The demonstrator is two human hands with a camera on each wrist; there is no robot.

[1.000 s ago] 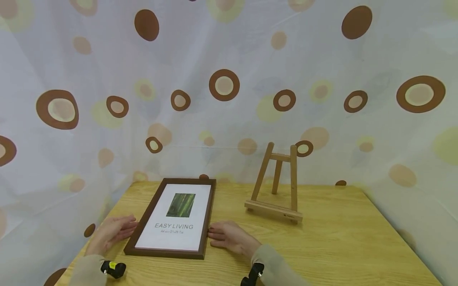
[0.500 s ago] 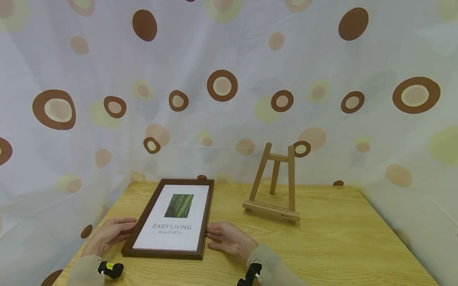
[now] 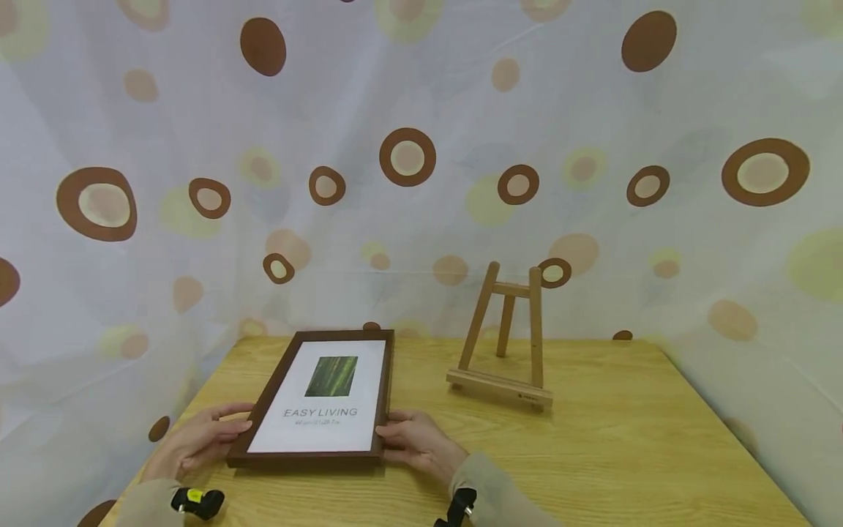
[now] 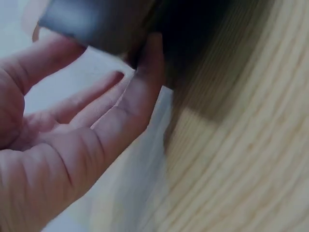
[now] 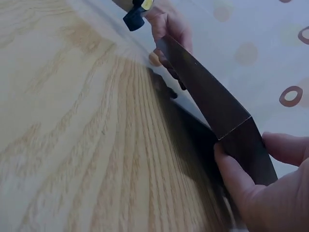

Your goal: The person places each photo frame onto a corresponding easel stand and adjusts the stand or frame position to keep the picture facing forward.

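Observation:
A dark brown picture frame (image 3: 316, 459) with a white "EASY LIVING" insert and a small green picture sits on the left of the view. My left hand (image 3: 200, 441) grips its left side near the front corner, thumb on top and fingertips beneath. At the opposite side my right hand (image 3: 421, 445) pinches the edge between thumb and fingers. In the right wrist view the near edge of the picture frame (image 5: 212, 96) is lifted off the wood, with a dark shadow below. The left wrist view shows fingers (image 4: 145, 77) curled under the frame's corner.
To the right of the frame stands a small wooden tabletop easel (image 3: 503, 384), its ledge facing me. Both are on a light wood-grain table (image 3: 626, 439). A white curtain (image 3: 421, 234) with brown and yellow circles encloses the table at the back and sides.
Both hands have closed on the picture frame's sides, thumbs now over the edges. Its front end has risen slightly off the table. The easel has stayed in place.

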